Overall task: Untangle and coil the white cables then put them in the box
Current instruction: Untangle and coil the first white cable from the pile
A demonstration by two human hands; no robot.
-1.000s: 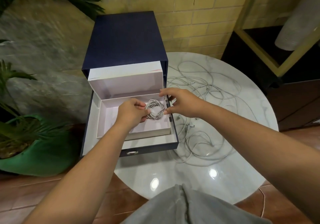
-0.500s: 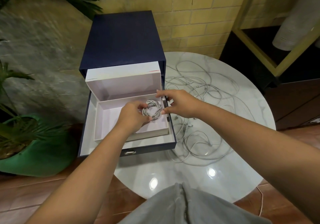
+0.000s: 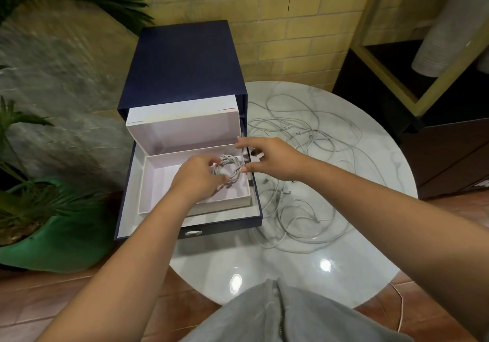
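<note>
- Small coiled white cable (image 3: 229, 168), frame centre, over the right end of the shallow white cardboard box (image 3: 161, 183)
- Left hand (image 3: 197, 177) pinches its left side, fingers curled
- Right hand (image 3: 272, 156) fingers spread loose, thumb tip touching its right edge
- Tangled loose white cables (image 3: 304, 140) sprawl to the right on the round marble table (image 3: 370, 209)

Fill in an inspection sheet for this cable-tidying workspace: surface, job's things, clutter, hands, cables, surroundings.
Surface: round marble table, glossy, with lamp reflections.
Job's things: one coil over the open white box, which sits in a pulled-out navy drawer.
Clutter: nothing seen.
Hands: left hand grips the coil; right hand beside it, thumb at the coil's edge.
Cables: loose cables tangled on the table, right of the drawer.
Surroundings: green plant pot left, brick wall behind, dark cabinet right.
</note>
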